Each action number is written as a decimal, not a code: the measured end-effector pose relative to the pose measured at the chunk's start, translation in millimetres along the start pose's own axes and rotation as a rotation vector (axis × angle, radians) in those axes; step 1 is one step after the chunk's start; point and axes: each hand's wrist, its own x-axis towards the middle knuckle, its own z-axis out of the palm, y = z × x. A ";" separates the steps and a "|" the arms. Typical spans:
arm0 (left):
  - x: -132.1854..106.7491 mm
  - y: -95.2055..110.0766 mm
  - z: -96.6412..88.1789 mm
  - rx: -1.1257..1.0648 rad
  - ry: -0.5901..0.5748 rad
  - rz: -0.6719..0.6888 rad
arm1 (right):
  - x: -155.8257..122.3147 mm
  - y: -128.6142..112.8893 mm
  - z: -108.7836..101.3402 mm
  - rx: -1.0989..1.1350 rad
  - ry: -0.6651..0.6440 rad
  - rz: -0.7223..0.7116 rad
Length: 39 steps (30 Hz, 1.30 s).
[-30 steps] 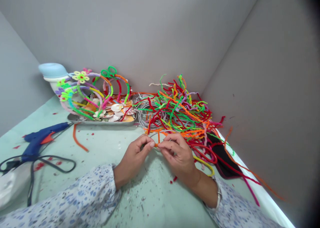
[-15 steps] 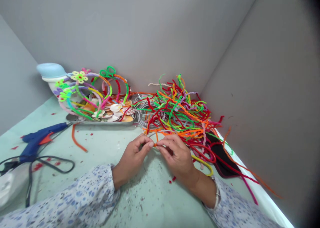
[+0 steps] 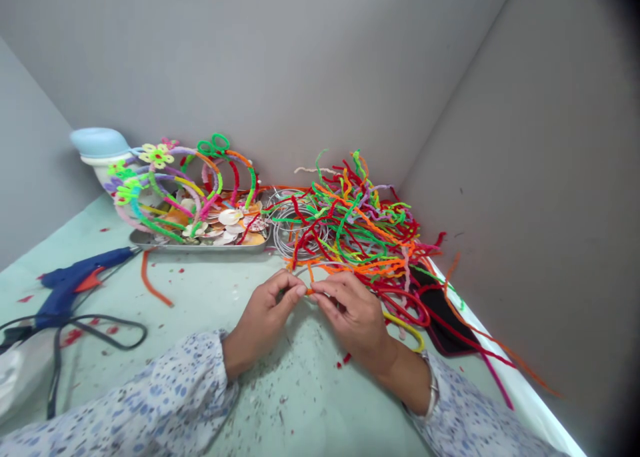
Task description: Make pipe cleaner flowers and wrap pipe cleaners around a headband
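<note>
An orange pipe cleaner [image 3: 311, 273] runs between my fingertips, a short piece of it standing up beside a thin pale wire hoop [image 3: 301, 268]. My left hand [image 3: 267, 317] pinches it from the left with thumb and forefinger. From the other side, my right hand [image 3: 357, 313] closes its thumb and fingers on the same pipe cleaner, close to the left fingertips. Part of the hoop is hidden behind my hands. Just beyond them lies a large tangled heap of coloured pipe cleaners [image 3: 350, 223], with coiled silver wire hoops [image 3: 287, 240] at its left side.
Back left, a metal tray [image 3: 215, 248] holds shells, with several pipe-cleaner headbands [image 3: 220, 177] standing over it. A blue glue gun [image 3: 70, 283] and its cord lie at left, near a loose orange pipe cleaner [image 3: 148, 283]. A dark phone-like object [image 3: 445, 320] sits at right.
The whole view has shifted slightly. My hands keep their pinch on the orange pipe cleaner, and the fingertips have moved only a little.
</note>
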 end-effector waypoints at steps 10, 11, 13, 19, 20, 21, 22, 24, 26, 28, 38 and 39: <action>1.0 -2.2 1.0 -0.005 -0.005 0.002 | 1.1 -1.0 3.1 -0.051 -0.008 -0.011; 1.0 -2.4 1.1 -0.003 -0.005 0.002 | 1.1 -1.6 3.0 -0.049 -0.015 -0.005; 0.8 -2.7 1.2 -0.001 -0.004 0.006 | 1.2 -3.2 2.7 -0.041 -0.028 0.005; -0.2 -1.7 0.8 0.023 -0.008 0.031 | 2.2 -6.9 1.5 -0.049 -0.080 0.049; -0.3 -1.6 0.8 0.029 -0.008 0.036 | 2.5 -7.1 1.4 -0.041 -0.084 0.058; -0.4 -1.5 0.9 0.035 -0.007 0.041 | 2.8 -7.3 1.2 -0.024 -0.088 0.068; -0.4 -1.5 1.0 0.038 -0.006 0.046 | 3.2 -7.5 1.0 -0.001 -0.090 0.080; -0.5 -1.8 1.3 0.041 -0.005 0.054 | 4.0 -8.1 0.2 0.049 -0.089 0.102; -0.8 -2.3 1.6 0.043 -0.005 0.060 | 4.8 -8.7 -0.7 0.089 -0.081 0.106; -1.1 -2.9 1.7 0.046 -0.006 0.065 | 5.3 -8.9 -1.4 0.111 -0.063 0.097; -1.5 -3.6 1.2 0.077 -0.007 0.092 | 5.7 -11.4 -3.4 0.107 -0.100 0.164; -1.5 -3.6 1.4 0.081 -0.007 0.095 | 5.7 -11.8 -3.7 0.105 -0.110 0.169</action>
